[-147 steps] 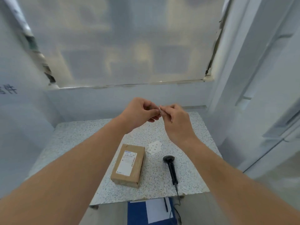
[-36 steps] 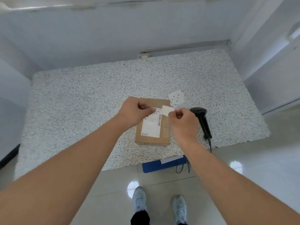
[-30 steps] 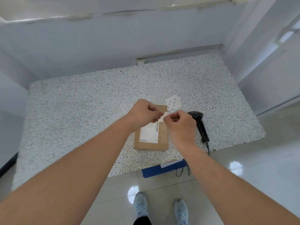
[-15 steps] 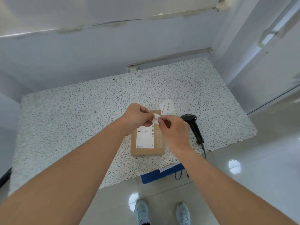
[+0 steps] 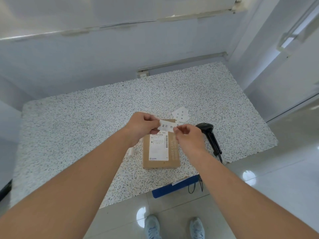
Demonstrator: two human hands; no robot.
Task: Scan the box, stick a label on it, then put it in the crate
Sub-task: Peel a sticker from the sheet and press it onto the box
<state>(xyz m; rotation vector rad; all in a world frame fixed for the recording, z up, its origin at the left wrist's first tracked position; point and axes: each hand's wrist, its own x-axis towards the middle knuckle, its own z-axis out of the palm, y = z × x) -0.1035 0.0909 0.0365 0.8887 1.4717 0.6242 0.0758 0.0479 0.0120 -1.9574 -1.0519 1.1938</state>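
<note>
Left hand (image 5: 142, 125) and right hand (image 5: 187, 135) each pinch one end of a small white rectangular paper label with three printed characters (image 5: 166, 126), stretched flat between them just above the far end of the flat brown cardboard box with a white shipping sticker (image 5: 160, 149). Half a second ago the hands were bunched together picking at it; now they've drawn apart and the label is spread open, print up. So peeling looks done; sticking comes next. Box lies on the speckled grey stone-pattern tabletop (image 5: 86, 121), near its front edge. Black handheld barcode scanner (image 5: 209, 138) lies just right of the box, untouched. White sheet of spare labels (image 5: 181, 114) lies beyond the box. Blue plastic crate (image 5: 174, 187) peeks out below the table edge; box not yet in it.
</note>
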